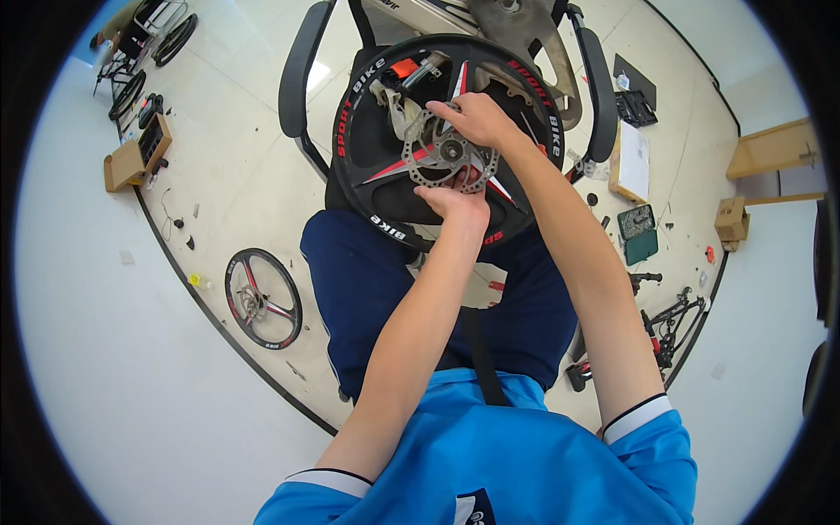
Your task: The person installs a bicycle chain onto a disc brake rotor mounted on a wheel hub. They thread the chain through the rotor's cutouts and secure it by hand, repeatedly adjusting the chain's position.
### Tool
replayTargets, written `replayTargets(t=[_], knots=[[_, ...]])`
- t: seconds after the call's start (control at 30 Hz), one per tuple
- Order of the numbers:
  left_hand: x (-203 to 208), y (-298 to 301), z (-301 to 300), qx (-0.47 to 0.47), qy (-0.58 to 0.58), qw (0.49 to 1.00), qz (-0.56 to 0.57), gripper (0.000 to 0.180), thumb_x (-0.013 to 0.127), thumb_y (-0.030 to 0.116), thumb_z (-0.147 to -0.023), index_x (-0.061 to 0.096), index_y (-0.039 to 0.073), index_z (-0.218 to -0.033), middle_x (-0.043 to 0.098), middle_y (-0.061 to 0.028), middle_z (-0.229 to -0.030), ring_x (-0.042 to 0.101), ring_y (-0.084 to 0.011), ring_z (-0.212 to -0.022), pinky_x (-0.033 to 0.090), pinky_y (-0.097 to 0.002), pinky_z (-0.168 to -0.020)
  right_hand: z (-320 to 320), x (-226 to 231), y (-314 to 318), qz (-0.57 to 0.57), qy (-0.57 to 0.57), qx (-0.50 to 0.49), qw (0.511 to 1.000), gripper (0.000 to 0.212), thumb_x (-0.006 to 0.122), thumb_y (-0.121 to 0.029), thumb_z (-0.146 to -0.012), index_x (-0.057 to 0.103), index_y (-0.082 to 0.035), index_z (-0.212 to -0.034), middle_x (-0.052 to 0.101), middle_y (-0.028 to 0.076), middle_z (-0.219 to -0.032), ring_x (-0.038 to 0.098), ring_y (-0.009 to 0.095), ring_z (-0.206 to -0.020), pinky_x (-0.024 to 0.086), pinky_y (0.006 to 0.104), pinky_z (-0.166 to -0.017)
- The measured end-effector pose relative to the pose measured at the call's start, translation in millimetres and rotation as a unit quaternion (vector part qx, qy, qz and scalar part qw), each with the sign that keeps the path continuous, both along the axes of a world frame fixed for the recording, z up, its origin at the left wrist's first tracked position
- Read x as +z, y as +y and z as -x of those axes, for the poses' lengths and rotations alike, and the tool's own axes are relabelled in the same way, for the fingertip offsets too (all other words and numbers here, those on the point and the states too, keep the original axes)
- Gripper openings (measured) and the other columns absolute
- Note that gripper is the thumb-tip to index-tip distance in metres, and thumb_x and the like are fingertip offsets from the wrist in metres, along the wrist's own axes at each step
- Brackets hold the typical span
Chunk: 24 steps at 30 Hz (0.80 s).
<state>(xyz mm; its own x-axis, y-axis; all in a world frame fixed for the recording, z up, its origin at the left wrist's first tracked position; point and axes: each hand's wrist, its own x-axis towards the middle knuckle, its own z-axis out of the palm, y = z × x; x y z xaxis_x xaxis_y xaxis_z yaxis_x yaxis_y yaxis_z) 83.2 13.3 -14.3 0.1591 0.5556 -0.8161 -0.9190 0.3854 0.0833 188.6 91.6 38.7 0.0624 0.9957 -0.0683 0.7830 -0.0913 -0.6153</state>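
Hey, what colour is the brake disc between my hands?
The brake disc is silvery grey; it shows best in the head view.

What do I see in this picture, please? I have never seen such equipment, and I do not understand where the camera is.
There is no machine here: one person works with bare hands. The camera is worn on the head and looks down; its fisheye lens bends straight edges.

The left hand is at the lower edge of a metal brake disc, the right hand at its upper edge; both seem to grip it. The disc lies over the middle of a black wheel, which seems to rest on a chair with black armrests. Whether the disc is fastened, I cannot tell.

On the floor are a second wheel and an open green case.
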Motion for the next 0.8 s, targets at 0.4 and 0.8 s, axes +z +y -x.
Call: replayTargets(t=[0.4, 0.8], knots=[[1.5, -7.9, 21.3, -0.029, 0.038, 0.993, -0.108, 0.073, 0.022, 0.072, -0.102, 0.055, 0.008, -0.111, 0.054, -0.0091, -0.091, 0.056, -0.0269, -0.089, 0.051, -0.0521, -0.094, 0.5, -6.4, -17.9, -0.062, 0.088, -0.049, 0.993, 0.071, 0.062, -0.060, -0.094, 0.067, 0.009, -0.078, 0.065, 0.028, -0.074, 0.066, 0.044, -0.074, 0.051, 0.0478, -0.072], [28.0, 7.2, 46.9, -0.142, 0.268, 0.922, -0.241, 0.050, 0.030, 0.050, -0.111, 0.052, 0.007, -0.098, 0.052, -0.0040, -0.080, 0.057, -0.0201, -0.071, 0.053, -0.0377, -0.069, 16.2, -22.5, -55.3, -0.186, 0.184, -0.281, 0.923, 0.065, 0.061, -0.052, -0.097, 0.060, 0.008, -0.071, 0.060, 0.024, -0.063, 0.061, 0.040, -0.062, 0.047, 0.0448, -0.063]])
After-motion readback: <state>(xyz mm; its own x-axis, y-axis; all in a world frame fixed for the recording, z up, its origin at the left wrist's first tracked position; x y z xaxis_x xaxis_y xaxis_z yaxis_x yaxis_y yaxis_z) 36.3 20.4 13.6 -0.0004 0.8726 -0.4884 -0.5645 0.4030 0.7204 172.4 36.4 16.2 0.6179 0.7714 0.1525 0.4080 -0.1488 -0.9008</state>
